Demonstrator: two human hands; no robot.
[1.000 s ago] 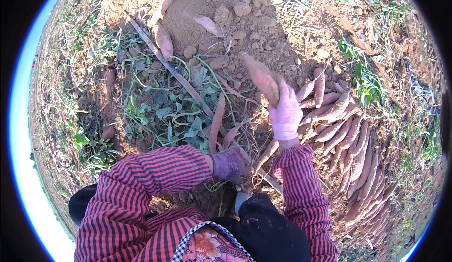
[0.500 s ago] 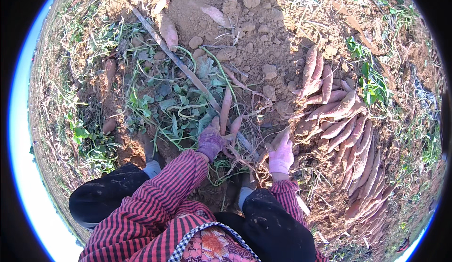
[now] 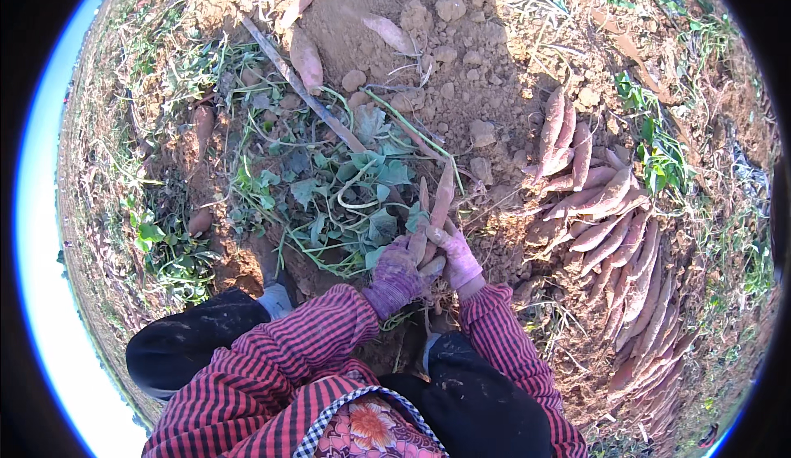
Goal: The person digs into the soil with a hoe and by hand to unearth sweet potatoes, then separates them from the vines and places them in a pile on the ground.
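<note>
Outdoor field, dry crumbly brown soil point(image 3: 486, 95), clods toward its far edge. Long, tapered, smooth pinkish sweet potatoes point(image 3: 442, 197) mid-soil, between purple-gloved hands: left hand point(image 3: 397, 273) fingers curled round lower ends, right hand point(image 3: 456, 254) fingers pinching alongside. Leafy green vines point(image 3: 342, 198) left; overlapping tuber pile point(image 3: 630, 264) toward soil's right edge.
</note>
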